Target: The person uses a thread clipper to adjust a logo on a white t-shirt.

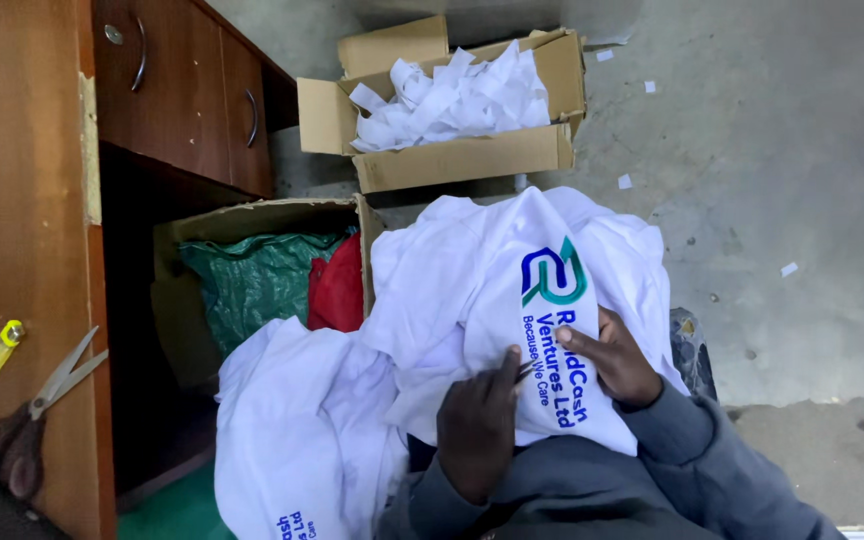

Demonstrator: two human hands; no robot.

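— Hands at work on a white printed garment (512,300) draped over the lap: what step is this?

— Left hand (477,430) presses flat on the cloth, fingers together; right hand (617,360) pinches a small item at the lettering, likely peeling or trimming. The next move calls for a steady, fine pull.

— And the boxes?

— Nearer, an open carton (192,232) under the counter (22,250) holds green (252,280) and red fabric (337,288). Farther, a cardboard box (462,160) on the floor brims with white paper strips (452,100).
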